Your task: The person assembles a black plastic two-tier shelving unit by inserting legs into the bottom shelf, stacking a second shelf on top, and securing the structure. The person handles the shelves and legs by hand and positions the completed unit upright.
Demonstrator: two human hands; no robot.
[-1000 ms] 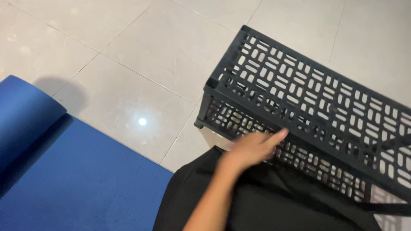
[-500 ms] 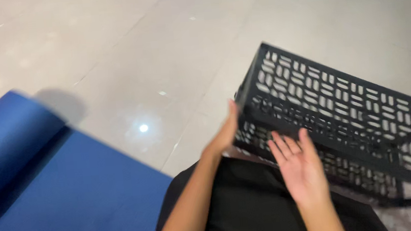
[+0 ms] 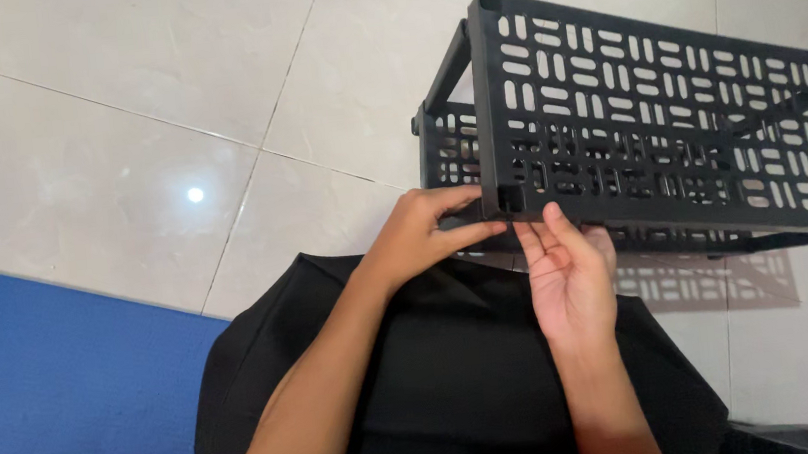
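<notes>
Fingers point(image 3: 484, 232) of our left hand point(image 3: 420, 235) pinch the rack point(image 3: 662, 133) corner, right hand point(image 3: 567, 275) open beneath it; we judge the loose panel could slip and pinch them.

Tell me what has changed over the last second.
Both hands have closed in on the black slotted crate's near corner: the left hand now pinches it, and the right hand, absent at first, touches it from below. The blue mat stays on the tile floor.
</notes>
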